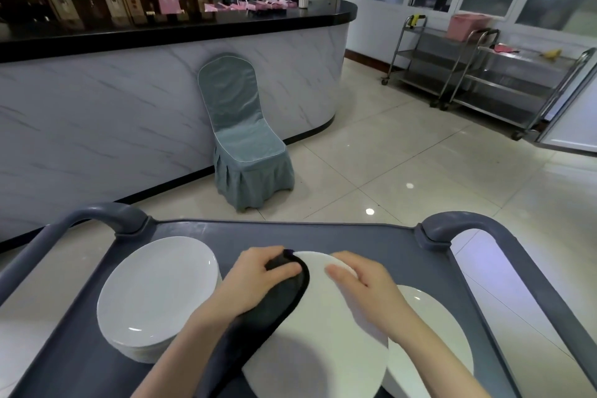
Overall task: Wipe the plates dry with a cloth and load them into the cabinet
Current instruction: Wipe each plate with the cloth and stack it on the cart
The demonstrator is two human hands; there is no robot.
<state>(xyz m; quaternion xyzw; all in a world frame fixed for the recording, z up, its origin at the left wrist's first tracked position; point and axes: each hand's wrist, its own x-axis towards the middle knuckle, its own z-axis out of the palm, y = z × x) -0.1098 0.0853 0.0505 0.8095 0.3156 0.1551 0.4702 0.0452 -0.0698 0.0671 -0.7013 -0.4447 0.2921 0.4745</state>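
Nearest the camera, the held plate fills the near middle, lifted off the cart and tilted, its foreshortened oval running from the near edge away to the hands at its far rim. It is plain white, round and glossy, with a soft shadow on its near part; whether it is wet I cannot tell. At the far left rim the left hand is clenched round the dark cloth, which lies along the plate's left edge and trails back toward the camera. At the far right rim the right hand grips the plate itself, thumb on its face. The wiping hand is therefore the left, and the unwiped face lies to its right. A stack of plates sits on the cart to the left, a right plate partly under the held one. No cabinet is plainly recognisable
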